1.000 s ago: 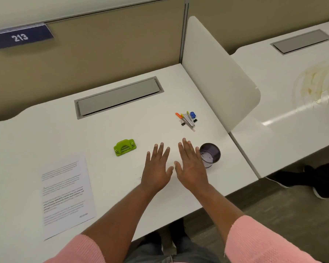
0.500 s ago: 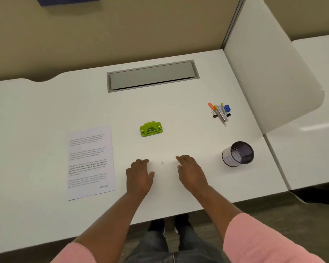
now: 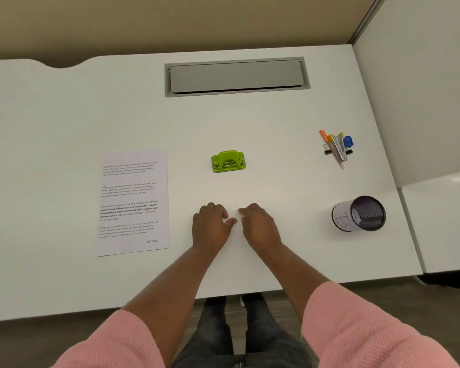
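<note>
The lime-green hole punch (image 3: pixel 228 161) sits flat on the white desk (image 3: pixel 64 115), handle up and its long side towards me, a little ahead of my left hand (image 3: pixel 211 225) and not touching it. The printed sheet (image 3: pixel 134 201) lies flat to the left of that hand, its text upright to me, with the word RECEIVED at its lower right corner.

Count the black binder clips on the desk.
2. One clip sits at the pile's left edge, the other at its right edge. More may be hidden underneath.
</note>
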`<action>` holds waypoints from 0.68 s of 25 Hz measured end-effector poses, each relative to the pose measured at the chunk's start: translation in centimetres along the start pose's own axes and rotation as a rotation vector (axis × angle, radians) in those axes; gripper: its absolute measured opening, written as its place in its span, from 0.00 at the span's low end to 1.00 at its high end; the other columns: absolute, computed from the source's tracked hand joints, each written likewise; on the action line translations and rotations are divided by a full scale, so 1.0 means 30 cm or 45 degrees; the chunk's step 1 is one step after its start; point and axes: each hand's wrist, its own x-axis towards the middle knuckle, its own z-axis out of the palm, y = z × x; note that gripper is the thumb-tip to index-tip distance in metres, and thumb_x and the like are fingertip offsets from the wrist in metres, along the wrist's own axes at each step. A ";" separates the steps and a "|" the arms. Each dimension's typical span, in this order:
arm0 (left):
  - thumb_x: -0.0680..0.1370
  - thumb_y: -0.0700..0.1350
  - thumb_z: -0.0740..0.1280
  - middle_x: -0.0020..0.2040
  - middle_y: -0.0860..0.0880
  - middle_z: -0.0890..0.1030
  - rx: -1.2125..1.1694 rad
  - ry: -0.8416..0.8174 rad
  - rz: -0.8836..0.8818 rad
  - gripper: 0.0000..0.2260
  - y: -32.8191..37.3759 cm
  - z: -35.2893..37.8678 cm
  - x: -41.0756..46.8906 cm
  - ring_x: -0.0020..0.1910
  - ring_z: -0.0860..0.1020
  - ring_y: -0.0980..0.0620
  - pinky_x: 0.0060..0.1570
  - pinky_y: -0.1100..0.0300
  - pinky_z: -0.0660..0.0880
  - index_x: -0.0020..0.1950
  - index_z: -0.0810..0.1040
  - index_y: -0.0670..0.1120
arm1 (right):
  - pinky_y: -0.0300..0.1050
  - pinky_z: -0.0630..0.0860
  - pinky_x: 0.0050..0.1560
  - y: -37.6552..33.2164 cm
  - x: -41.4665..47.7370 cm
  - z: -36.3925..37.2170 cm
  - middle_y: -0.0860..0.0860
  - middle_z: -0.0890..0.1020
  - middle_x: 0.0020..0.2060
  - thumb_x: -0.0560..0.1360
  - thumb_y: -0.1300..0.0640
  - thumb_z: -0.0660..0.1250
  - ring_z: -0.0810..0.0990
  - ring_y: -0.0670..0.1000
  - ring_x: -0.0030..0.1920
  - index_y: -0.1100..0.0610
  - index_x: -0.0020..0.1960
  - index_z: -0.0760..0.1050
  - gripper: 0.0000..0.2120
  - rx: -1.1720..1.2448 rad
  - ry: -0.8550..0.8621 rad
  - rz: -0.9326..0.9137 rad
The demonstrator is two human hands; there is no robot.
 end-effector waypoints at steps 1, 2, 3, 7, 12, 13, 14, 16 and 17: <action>0.74 0.57 0.72 0.44 0.54 0.78 0.004 0.014 -0.006 0.11 0.004 0.003 0.008 0.48 0.76 0.51 0.50 0.54 0.69 0.44 0.78 0.51 | 0.47 0.76 0.56 -0.007 0.012 0.005 0.53 0.80 0.59 0.80 0.61 0.61 0.80 0.55 0.58 0.57 0.66 0.78 0.17 -0.001 -0.014 -0.016; 0.74 0.57 0.72 0.44 0.54 0.77 0.002 0.026 -0.009 0.11 0.008 0.006 0.015 0.47 0.75 0.51 0.50 0.54 0.69 0.44 0.78 0.51 | 0.46 0.76 0.56 -0.010 0.024 0.008 0.53 0.81 0.59 0.80 0.61 0.61 0.80 0.54 0.58 0.56 0.66 0.78 0.16 0.013 -0.008 -0.013; 0.74 0.57 0.72 0.44 0.54 0.77 -0.009 0.033 -0.008 0.11 0.010 0.006 0.021 0.47 0.75 0.51 0.50 0.54 0.69 0.44 0.78 0.51 | 0.44 0.75 0.57 -0.009 0.033 0.007 0.52 0.81 0.59 0.80 0.61 0.61 0.80 0.53 0.58 0.56 0.66 0.78 0.16 0.046 0.021 0.009; 0.80 0.48 0.64 0.46 0.50 0.80 -0.040 0.058 0.038 0.08 0.001 -0.017 0.040 0.49 0.77 0.47 0.51 0.51 0.72 0.48 0.81 0.48 | 0.41 0.72 0.57 0.004 0.058 -0.003 0.50 0.80 0.58 0.78 0.65 0.61 0.78 0.51 0.59 0.56 0.66 0.78 0.18 0.074 0.145 0.020; 0.82 0.42 0.62 0.50 0.46 0.83 -0.057 0.075 0.085 0.11 -0.024 -0.032 0.051 0.52 0.79 0.44 0.54 0.49 0.74 0.57 0.83 0.46 | 0.49 0.80 0.50 -0.018 0.037 0.020 0.54 0.79 0.62 0.73 0.69 0.66 0.77 0.56 0.60 0.60 0.66 0.76 0.22 -0.155 0.059 -0.246; 0.82 0.42 0.62 0.51 0.46 0.83 -0.057 0.072 0.096 0.11 -0.026 -0.029 0.051 0.52 0.79 0.44 0.55 0.50 0.74 0.58 0.83 0.46 | 0.50 0.81 0.46 -0.016 0.023 0.029 0.55 0.79 0.61 0.71 0.70 0.66 0.78 0.57 0.58 0.61 0.65 0.77 0.22 -0.183 0.056 -0.294; 0.82 0.42 0.62 0.52 0.46 0.83 -0.058 0.069 0.103 0.12 -0.025 -0.026 0.050 0.53 0.79 0.45 0.56 0.50 0.74 0.58 0.83 0.46 | 0.51 0.82 0.43 -0.012 0.010 0.035 0.55 0.79 0.60 0.70 0.71 0.66 0.79 0.57 0.57 0.62 0.63 0.77 0.22 -0.202 0.050 -0.326; 0.82 0.41 0.62 0.53 0.47 0.84 -0.063 0.063 0.114 0.12 -0.021 -0.023 0.051 0.53 0.79 0.45 0.57 0.50 0.73 0.59 0.83 0.46 | 0.51 0.81 0.38 -0.006 -0.009 0.038 0.55 0.80 0.58 0.70 0.71 0.66 0.80 0.57 0.55 0.62 0.61 0.78 0.20 -0.240 0.034 -0.358; 0.82 0.41 0.62 0.53 0.46 0.84 -0.062 0.060 0.119 0.12 -0.018 -0.022 0.053 0.54 0.79 0.45 0.57 0.50 0.73 0.59 0.83 0.46 | 0.51 0.81 0.37 -0.005 -0.010 0.033 0.55 0.81 0.58 0.70 0.71 0.67 0.80 0.57 0.54 0.62 0.60 0.79 0.19 -0.264 0.032 -0.365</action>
